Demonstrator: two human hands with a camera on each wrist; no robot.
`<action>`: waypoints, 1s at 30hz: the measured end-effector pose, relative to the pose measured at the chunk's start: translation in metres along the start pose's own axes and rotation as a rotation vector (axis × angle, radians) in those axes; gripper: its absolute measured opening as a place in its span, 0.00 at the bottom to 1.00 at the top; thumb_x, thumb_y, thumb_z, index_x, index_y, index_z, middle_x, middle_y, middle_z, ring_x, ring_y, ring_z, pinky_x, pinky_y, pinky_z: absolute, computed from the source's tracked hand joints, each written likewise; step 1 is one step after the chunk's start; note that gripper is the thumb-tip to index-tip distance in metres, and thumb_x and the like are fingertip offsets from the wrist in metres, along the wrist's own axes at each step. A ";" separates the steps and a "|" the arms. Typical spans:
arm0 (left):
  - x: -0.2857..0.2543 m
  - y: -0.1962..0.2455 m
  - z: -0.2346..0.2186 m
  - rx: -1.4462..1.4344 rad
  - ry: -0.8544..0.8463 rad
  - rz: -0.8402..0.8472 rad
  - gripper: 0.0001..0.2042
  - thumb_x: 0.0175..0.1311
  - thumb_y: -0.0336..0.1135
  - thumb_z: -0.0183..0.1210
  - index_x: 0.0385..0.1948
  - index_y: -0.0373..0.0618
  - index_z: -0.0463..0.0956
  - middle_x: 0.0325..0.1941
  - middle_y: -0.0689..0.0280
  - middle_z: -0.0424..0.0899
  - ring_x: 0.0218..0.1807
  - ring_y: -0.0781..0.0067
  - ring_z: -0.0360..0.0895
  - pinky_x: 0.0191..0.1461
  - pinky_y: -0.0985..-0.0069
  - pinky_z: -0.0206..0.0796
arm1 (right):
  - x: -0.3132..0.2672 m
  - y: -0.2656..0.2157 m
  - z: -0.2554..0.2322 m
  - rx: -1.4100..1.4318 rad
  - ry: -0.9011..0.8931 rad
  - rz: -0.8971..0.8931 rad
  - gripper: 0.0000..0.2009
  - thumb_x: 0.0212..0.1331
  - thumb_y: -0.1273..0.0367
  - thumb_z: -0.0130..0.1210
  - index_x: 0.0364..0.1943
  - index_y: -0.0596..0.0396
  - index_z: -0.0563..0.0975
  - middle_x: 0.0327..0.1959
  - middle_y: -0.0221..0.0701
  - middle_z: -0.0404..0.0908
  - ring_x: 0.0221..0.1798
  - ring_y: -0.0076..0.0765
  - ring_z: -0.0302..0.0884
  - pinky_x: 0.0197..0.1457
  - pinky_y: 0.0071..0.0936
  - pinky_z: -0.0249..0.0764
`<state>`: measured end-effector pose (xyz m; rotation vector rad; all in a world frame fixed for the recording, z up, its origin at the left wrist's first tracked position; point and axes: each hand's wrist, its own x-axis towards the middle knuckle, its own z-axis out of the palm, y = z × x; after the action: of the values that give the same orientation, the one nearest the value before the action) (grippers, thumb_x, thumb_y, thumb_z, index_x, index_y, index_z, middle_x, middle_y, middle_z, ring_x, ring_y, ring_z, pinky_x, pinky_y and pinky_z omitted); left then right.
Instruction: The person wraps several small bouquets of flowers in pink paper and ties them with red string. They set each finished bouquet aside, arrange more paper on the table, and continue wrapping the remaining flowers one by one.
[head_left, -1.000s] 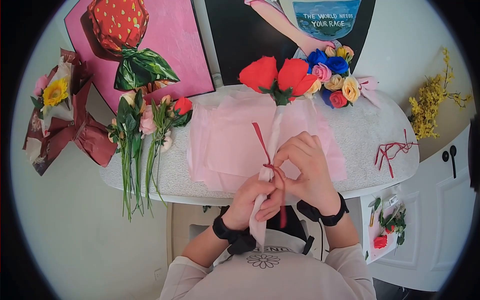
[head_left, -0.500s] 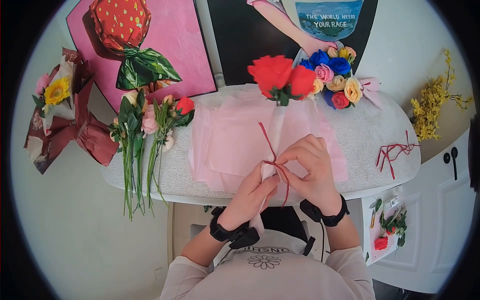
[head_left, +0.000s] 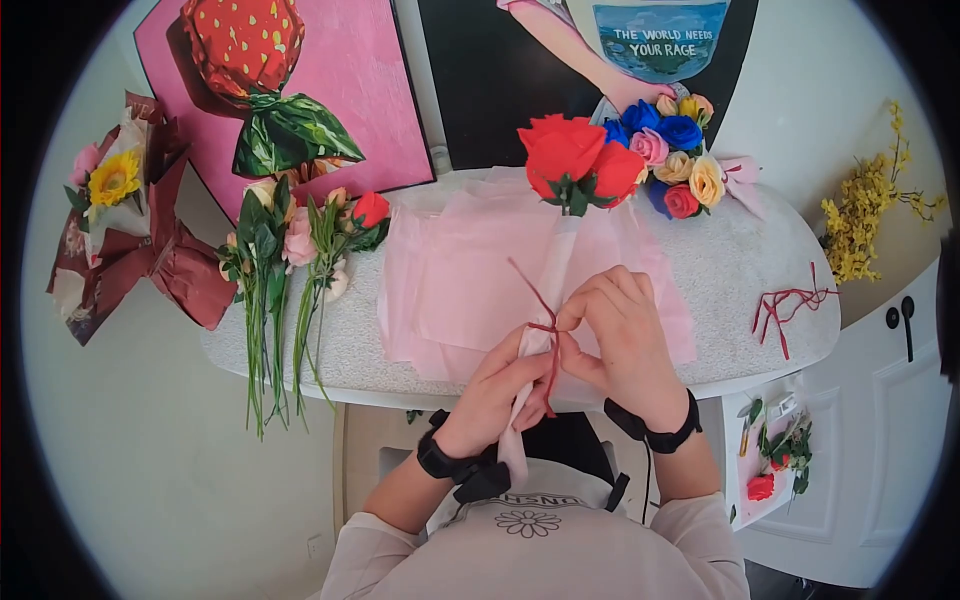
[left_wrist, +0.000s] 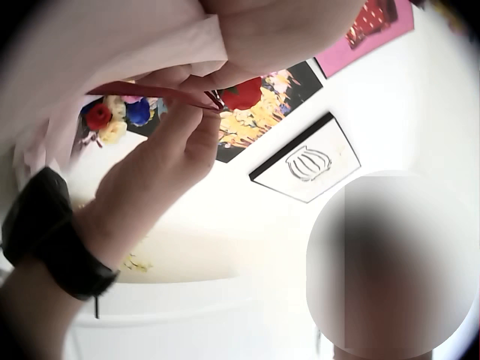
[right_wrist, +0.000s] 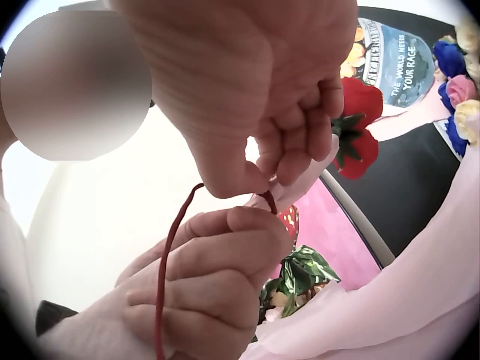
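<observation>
Two red roses (head_left: 565, 155) stand at the top of a stem bundle wrapped in pale pink paper (head_left: 512, 450). My left hand (head_left: 485, 400) grips the wrapped stems low down, with the paper's tail hanging below it. A thin dark red cord (head_left: 552, 372) goes around the wrap just above that hand, one end pointing up and the other hanging down. With thumb and forefinger my right hand (head_left: 625, 335) pinches the cord beside the wrap. The right wrist view shows the cord (right_wrist: 163, 277) looping from the pinch down past the left hand's fingers.
Pink paper sheets (head_left: 465, 290) lie on the white table (head_left: 735, 290) beneath the bouquet. Loose flowers (head_left: 265, 290) are at the left, spare red cords (head_left: 790, 300) at the right. A multicoloured bouquet (head_left: 680, 160) rests at the back; a drawer (head_left: 750, 480) stands pulled out at the lower right.
The roses have shifted right and turned a little in the head view. The left hand has moved slightly, and the cord's hanging end has swung inward. The right hand keeps its pinch.
</observation>
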<state>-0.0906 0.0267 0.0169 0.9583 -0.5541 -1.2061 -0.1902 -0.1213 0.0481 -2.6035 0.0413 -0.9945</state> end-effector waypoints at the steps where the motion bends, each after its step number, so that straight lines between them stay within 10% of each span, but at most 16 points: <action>1: -0.002 0.003 0.001 -0.100 -0.014 -0.055 0.07 0.72 0.33 0.43 0.44 0.42 0.68 0.19 0.68 0.68 0.11 0.82 0.58 0.16 0.82 0.52 | -0.001 0.002 0.001 0.027 -0.001 0.015 0.13 0.39 0.76 0.63 0.30 0.51 0.73 0.31 0.28 0.72 0.41 0.38 0.70 0.47 0.33 0.62; 16: 0.004 -0.004 -0.001 -0.209 -0.118 -0.053 0.10 0.73 0.40 0.42 0.33 0.46 0.64 0.18 0.68 0.64 0.10 0.82 0.57 0.13 0.82 0.53 | -0.004 0.005 0.009 0.008 0.110 -0.028 0.11 0.41 0.74 0.66 0.31 0.49 0.79 0.31 0.24 0.77 0.41 0.34 0.73 0.46 0.32 0.61; 30: 0.001 -0.005 0.002 -0.025 -0.010 -0.032 0.10 0.73 0.37 0.42 0.44 0.42 0.66 0.21 0.66 0.68 0.12 0.81 0.60 0.17 0.82 0.57 | -0.001 0.011 0.009 0.132 -0.013 0.072 0.13 0.40 0.76 0.63 0.30 0.52 0.72 0.32 0.28 0.73 0.41 0.38 0.71 0.47 0.33 0.62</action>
<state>-0.0945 0.0249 0.0133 0.9436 -0.5328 -1.2439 -0.1842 -0.1288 0.0375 -2.4712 0.0633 -0.9229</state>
